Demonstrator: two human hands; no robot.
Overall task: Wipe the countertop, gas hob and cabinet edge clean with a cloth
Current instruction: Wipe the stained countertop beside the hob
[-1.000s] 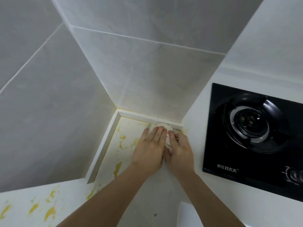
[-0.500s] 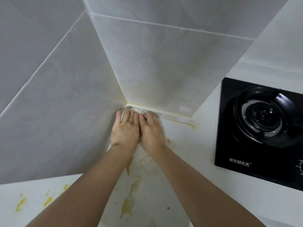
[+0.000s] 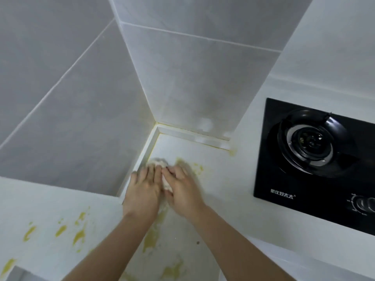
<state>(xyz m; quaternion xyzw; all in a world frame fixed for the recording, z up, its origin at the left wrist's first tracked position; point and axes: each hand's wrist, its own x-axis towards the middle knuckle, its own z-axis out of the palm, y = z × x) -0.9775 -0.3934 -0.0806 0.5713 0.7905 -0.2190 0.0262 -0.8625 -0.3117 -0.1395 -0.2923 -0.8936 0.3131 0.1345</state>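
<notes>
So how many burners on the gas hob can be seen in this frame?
1. The single burner sits in the middle of the black gas hob, right of both hands. The hob runs off the right edge of the frame, so a second one may be hidden.

Both hands, left hand (image 3: 142,191) and right hand (image 3: 182,189), press a pale cloth (image 3: 160,164) onto the yellow-stained white countertop (image 3: 223,189) near the tiled corner. A black gas hob (image 3: 314,159) sits to the right, well apart.

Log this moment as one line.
both hands: left hand, right hand press pale crumpled cloth | white countertop | yellow stains remain
</notes>
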